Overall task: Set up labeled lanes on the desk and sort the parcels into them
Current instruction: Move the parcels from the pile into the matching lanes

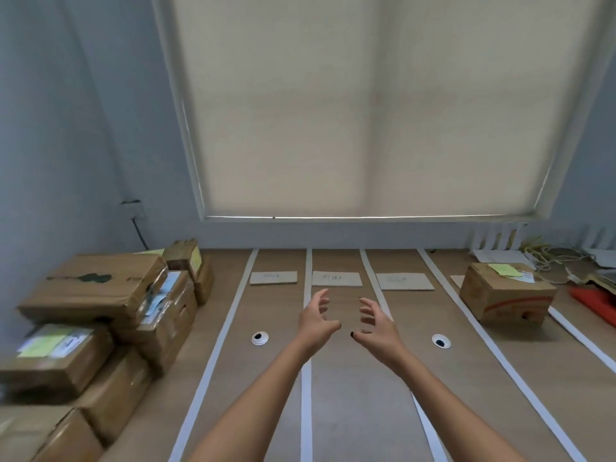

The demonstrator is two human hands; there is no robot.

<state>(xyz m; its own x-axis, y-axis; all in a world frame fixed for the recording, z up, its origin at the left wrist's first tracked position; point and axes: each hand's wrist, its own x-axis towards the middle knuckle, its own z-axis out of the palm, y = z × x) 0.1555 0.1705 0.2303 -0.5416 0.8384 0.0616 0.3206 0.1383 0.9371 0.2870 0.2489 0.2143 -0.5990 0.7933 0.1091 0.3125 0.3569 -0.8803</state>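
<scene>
Head view: the left hand [318, 323] and right hand [375, 328] hover mid-frame, fingers spread, holding nothing. Stacked parcels [96, 315] fill the lower left; one parcel [506, 296] sits in a lane at right. They are probably stiff, moderately heavy cardboard, best gripped by opposite sides. Writing on the lane labels [336, 279] is unreadable.

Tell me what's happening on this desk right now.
A person is sorting parcels into lanes marked by white tape strips on the wooden desk. Cardboard label cards head the lanes. One brown cardboard box sits in the rightmost lane; a stack of brown cardboard parcels waits at left. Left hand and right hand hover empty.
</scene>
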